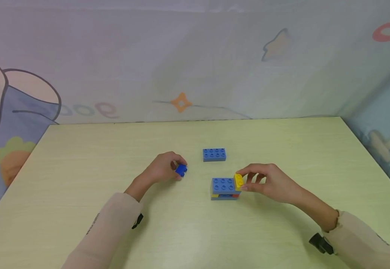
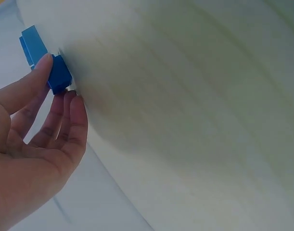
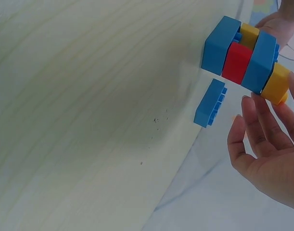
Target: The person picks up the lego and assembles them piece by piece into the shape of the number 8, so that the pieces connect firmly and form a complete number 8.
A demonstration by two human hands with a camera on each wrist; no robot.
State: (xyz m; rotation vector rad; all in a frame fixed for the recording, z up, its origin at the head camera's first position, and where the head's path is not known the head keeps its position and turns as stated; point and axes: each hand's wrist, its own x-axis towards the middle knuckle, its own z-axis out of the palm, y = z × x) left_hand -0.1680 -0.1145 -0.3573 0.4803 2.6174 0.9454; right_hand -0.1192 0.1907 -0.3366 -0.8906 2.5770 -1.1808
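a: what's the right hand (image 1: 270, 183) doing?

b: its grip is narrow, pinching a small yellow plastic brick (image 1: 238, 182) at the near top end of a low stack of blue, yellow and red plastic bricks (image 1: 222, 185). the stack stands on the desk (image 1: 80, 168), just left of that grip.

a: so which step is this?

b: adding the yellow brick, i'd judge. i can't tell whether it's fully seated.

a: and the left hand (image 1: 162, 167)?

b: its grip pinches a small dark-blue plastic brick (image 1: 181, 170), apart from the stack. a larger blue eight-stud plastic brick (image 1: 214, 154) lies loose, beyond and between both grips.

a: what does the next move call for?

b: probably a square, straight press down from the right grip, with the left grip held clear.
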